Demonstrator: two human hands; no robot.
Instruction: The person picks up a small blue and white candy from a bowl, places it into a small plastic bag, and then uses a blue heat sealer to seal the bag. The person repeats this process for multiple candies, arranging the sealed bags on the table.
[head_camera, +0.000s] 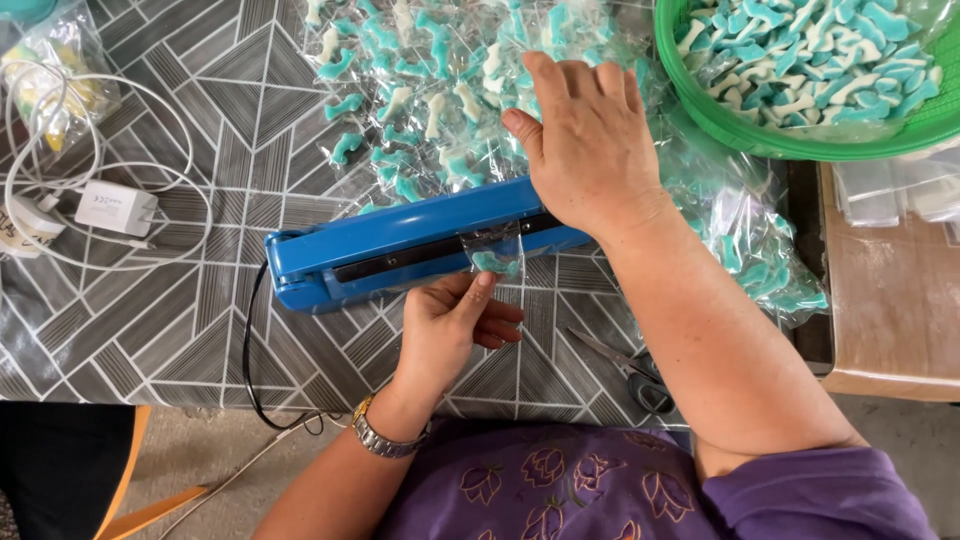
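Small clear bag (495, 258) of blue-and-white candy, caught by its top edge under the bar of the blue heat sealer (400, 245), hanging off the sealer's near side. Pinched at the lower edge by the left hand (455, 325), thumb and forefinger closed on the plastic, other fingers curled in; metal watch (385, 437) on that wrist. Pressing flat on the sealer's arm, the right hand (590, 140), fingers spread and extended, grasping nothing, palm down on the blue bar. One sealer, with a black cord (250, 350) trailing off the table edge. Underneath, a grey table covering (180, 330) with a geometric line pattern; to the right, a bare wooden surface (890, 300). Behind the sealer, a heap of filled candy bags (420, 80), too overlapped to count, perhaps a dozen or more. One green basket (740, 120) of loose candy at top right. One pair of scissors (630, 365) by the right forearm. One white charger (115, 208) with coiled cable at left.
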